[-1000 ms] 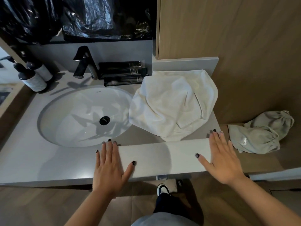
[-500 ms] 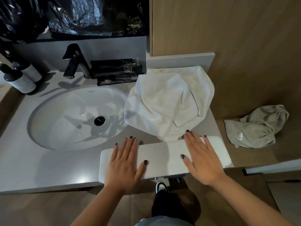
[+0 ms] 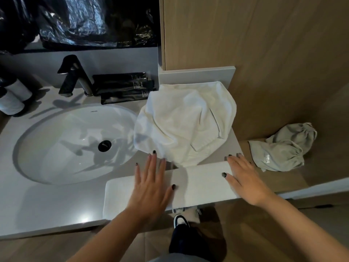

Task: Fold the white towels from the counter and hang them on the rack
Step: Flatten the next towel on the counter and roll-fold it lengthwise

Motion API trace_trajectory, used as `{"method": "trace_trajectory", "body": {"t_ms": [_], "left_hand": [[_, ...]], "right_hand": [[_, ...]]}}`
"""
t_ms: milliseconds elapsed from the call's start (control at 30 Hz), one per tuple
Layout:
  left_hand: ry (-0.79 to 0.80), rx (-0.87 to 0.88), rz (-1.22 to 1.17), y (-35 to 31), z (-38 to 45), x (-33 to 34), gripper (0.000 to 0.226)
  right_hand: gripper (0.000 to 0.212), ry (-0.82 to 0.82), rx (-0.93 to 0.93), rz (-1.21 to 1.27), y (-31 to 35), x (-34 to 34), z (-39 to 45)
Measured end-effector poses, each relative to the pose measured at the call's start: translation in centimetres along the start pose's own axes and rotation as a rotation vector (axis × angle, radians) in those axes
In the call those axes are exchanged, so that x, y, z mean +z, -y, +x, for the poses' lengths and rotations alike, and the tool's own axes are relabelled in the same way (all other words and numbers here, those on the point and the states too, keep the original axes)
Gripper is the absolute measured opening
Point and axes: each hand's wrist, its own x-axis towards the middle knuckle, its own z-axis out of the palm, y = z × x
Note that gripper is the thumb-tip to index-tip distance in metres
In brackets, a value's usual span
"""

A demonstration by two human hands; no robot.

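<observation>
Two hands are pressing a folded towel flat.
The left hand (image 3: 151, 188) and right hand (image 3: 245, 180), fingers straight, are lying on the folded towel (image 3: 198, 182) at the counter's (image 3: 47, 205) front edge.

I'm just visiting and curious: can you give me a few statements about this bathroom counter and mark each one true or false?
1. Both hands lie flat on the folded white towel. True: left hand, right hand.
2. The crumpled white towel lies inside the sink. False: it sits on the counter, right of the sink.
3. The tap is black. True.
4. The grey cloth bag sits on the folded towel. False: it lies apart, on the wooden shelf to the right.
</observation>
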Motion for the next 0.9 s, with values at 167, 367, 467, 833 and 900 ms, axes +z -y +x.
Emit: {"method": "trace_trajectory", "body": {"t_ms": [167, 367, 467, 833, 900], "left_hand": [[0.002, 0.333, -0.041, -6.3, 3.5, 1.5, 0.068], [0.016, 0.328, 0.062, -5.9, 3.6, 3.0, 0.067], [-0.004, 0.334, 0.048, -5.8, 3.5, 3.0, 0.069], [-0.069, 0.067, -0.495, -3.2, -0.5, -3.4, 0.092], [-0.093, 0.060, -0.633, -2.5, -1.3, -6.5, 0.082]], "right_hand": [[0.041, -0.105, 0.137, 0.344, -0.7, -2.6, 1.1], [0.029, 0.147, 0.354, 0.741, -1.3, -2.9, 1.0], [0.030, 0.043, 0.386, 0.881, -0.8, -2.5, -0.6], [0.030, -0.046, -0.052, 0.632, 9.5, -10.1, -4.5], [0.030, -0.100, -0.191, 0.490, 12.9, -12.4, -5.7]]}}
